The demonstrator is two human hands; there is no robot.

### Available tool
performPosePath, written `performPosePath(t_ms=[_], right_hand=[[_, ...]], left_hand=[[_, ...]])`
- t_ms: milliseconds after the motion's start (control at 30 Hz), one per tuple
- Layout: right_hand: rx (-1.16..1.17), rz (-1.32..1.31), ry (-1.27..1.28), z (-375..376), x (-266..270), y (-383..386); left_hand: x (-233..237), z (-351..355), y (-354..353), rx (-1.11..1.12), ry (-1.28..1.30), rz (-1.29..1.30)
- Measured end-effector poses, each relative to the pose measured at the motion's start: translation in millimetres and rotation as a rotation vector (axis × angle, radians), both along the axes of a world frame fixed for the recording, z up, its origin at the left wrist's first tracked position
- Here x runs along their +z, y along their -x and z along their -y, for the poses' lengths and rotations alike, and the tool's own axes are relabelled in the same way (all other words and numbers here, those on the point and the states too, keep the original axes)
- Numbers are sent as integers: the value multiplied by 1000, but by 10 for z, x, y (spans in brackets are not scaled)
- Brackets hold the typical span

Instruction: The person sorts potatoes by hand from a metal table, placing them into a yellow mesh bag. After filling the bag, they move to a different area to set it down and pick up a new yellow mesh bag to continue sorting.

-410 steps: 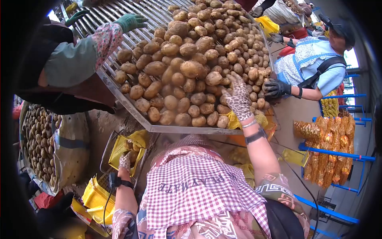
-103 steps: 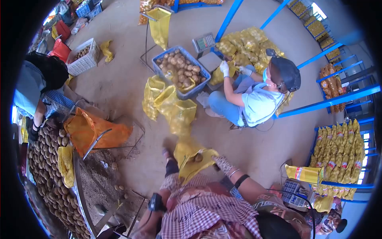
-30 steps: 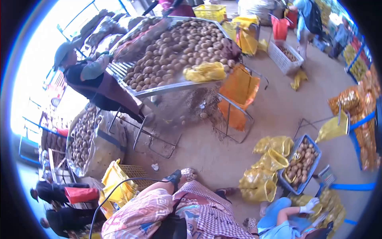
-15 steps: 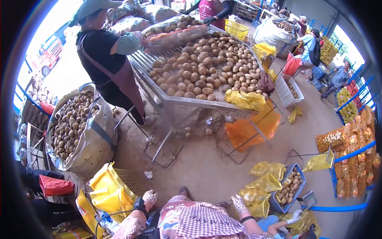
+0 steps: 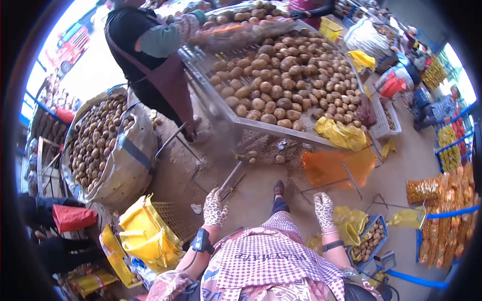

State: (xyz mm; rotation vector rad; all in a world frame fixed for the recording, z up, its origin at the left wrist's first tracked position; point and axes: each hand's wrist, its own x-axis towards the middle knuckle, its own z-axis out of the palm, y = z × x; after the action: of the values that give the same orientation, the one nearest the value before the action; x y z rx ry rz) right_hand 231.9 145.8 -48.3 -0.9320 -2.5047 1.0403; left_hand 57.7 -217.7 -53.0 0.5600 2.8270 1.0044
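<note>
My left hand (image 5: 216,208), in a spotted glove, hangs in front of me with fingers loosely extended and nothing in it. On my other side is my right hand (image 5: 324,210) in a matching glove, also empty, its fingers loosely bent and apart. Neither touches anything. Ahead stands a metal-framed sorting table (image 5: 281,131) heaped with potatoes (image 5: 276,92). A yellow mesh bag (image 5: 341,134) lies on its near right corner, and an orange sheet (image 5: 336,168) hangs below. My right hand is nearest to some yellow mesh bags (image 5: 351,220) and a blue crate of potatoes (image 5: 368,238).
A person in a dark apron (image 5: 155,65) works at the table's left side. A large sack of potatoes (image 5: 108,145) stands at left, near a yellow basket (image 5: 173,218) draped with yellow bags. Filled orange net bags (image 5: 444,215) are stacked at right. Table legs reach the floor ahead.
My view has moved forward, and the table appears closer and further right. Both hands have risen in front of me. The person's hands have shifted along the mesh bag over the table.
</note>
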Motion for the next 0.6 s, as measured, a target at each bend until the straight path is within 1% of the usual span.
performPosePath(t_ms=[33,67,100,167,200,233,267,300,333,367,400,433,467,533,567,600], right_hand=[[21,-27,-10,-84,16,145],[59,-47,-15,-159,23,288],[165,-107,-69,-245,6,447],[308,-55,13,-436,-74,852],[374,-29,66,-442,-2,1022],[455,-18,87,-450,90,1141],[563,-20,98,-482,185,1338],[676,-30,100,-530,222,1601],[727,5,202,-572,179,1768],[769,59,229,-569,235,1948],[801,121,256,-555,281,2078],[862,81,195,-559,247,2202],[898,112,170,-529,291,2310],[907,106,252,-371,431,2496],[933,81,90,-196,629,2535],[902,77,267,-238,333,2610]], left_hand=[[21,-67,65,66,20,14],[42,-116,119,80,13,36],[56,-149,146,113,0,55],[37,-209,216,367,4,63],[22,-177,183,498,6,73],[-119,-114,125,580,24,79],[-367,-51,131,726,-92,114],[-482,-11,169,873,-223,129],[-328,5,177,954,-225,114],[-55,28,154,982,-91,126],[117,85,74,997,48,155],[-6,212,-40,1079,100,152],[-65,347,-165,1126,109,157],[-167,677,-394,1288,192,252],[-239,883,-546,1360,191,352],[-375,1130,-717,1412,149,444]])
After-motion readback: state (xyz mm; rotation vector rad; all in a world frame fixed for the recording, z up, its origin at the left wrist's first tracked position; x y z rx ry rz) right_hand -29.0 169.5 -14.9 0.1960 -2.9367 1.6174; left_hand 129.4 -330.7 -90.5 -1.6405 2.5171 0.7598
